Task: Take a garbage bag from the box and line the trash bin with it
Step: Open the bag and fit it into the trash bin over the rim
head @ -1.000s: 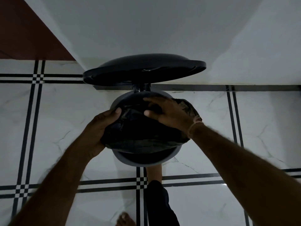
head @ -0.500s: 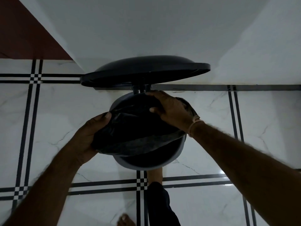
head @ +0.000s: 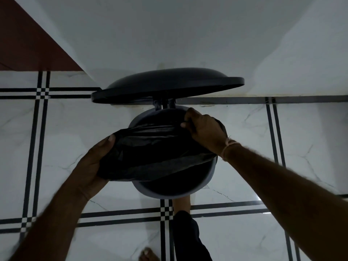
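Observation:
A round grey trash bin [head: 180,194] stands on the floor against the wall, its black lid [head: 165,85] tipped up at the back. A black garbage bag [head: 156,151] is stretched across the bin's mouth. My left hand [head: 94,162] grips the bag's left edge, pulled out past the bin's left rim. My right hand [head: 204,129] pinches the bag's edge at the back right of the rim. The near part of the bin's opening shows uncovered below the bag. The box is not in view.
White marble floor tiles [head: 235,138] with black stripe borders surround the bin. A white wall [head: 169,34] rises behind it, with a dark red panel [head: 24,38] at the upper left. My foot [head: 181,202] rests at the bin's near base; another bare foot [head: 148,256] shows at the bottom.
My left hand has pulled the bag's left edge outward and down to the left. My right hand has moved toward the back right of the rim, stretching the bag wider.

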Tool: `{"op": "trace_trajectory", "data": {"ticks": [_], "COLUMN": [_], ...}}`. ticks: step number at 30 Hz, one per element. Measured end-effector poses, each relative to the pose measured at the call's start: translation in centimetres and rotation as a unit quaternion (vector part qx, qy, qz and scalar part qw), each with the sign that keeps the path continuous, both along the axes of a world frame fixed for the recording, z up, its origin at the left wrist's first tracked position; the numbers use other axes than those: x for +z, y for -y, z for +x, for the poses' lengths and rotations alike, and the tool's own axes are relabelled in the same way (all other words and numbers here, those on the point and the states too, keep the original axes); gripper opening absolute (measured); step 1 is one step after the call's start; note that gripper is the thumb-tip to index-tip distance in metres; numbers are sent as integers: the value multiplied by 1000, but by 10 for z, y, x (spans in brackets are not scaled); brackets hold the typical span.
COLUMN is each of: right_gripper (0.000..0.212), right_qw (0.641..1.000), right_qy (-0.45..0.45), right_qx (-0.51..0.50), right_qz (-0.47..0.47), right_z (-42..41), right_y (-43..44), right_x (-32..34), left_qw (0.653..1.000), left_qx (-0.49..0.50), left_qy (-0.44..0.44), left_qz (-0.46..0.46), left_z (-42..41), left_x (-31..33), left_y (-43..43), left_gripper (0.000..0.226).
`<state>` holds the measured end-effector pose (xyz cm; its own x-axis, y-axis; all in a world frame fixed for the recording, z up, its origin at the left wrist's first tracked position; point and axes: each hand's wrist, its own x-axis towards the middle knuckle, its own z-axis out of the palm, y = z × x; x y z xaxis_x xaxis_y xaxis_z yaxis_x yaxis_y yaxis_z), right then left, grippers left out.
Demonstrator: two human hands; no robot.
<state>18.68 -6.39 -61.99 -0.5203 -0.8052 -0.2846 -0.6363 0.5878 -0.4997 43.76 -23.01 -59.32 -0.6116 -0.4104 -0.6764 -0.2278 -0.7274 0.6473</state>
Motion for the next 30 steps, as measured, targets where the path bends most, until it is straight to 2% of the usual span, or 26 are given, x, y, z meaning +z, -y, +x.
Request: {"op": "trace_trajectory", "data": {"ticks": [4,8,12,15,17,21,26,29,30], "right_gripper": [27,36,44,41,44,47,38,36,42], "right_qw": [1000,999,994,971,959,928,889,883,888], "right_qy": [7,-15,34,104,124,187,262,291,295], "right_qx": [20,-38,-97,-205,-241,-313,-367,-362,-350], "right_qz": [18,-14,-33,-68,-81,-75,-74,-58,-35], "right_z": [-10,-27,-43,-46,-48,-54,-62,-65,-66], "right_y": [-5,-12,-17,-8,1,16,31,29,25], "right_x": [3,12,12,5,-4,-25,-41,-46,-49], "left_qw": [1000,999,998,995,992,987,992,985,982], "left_qx": [-13,-13,-12,11,42,65,28,22,23], "left_qy": [-2,19,50,77,96,131,123,157,165], "left_qz": [-10,-26,-44,-70,-76,-67,9,67,88], "left_z": [-4,-9,-16,-28,-38,-58,-73,-79,-79], "left_x": [-8,-21,-35,-41,-47,-62,-75,-77,-79], "left_y": [2,11,17,20,22,37,53,52,50], "left_gripper": [47,48,54,65,69,48,53,40,32]}}
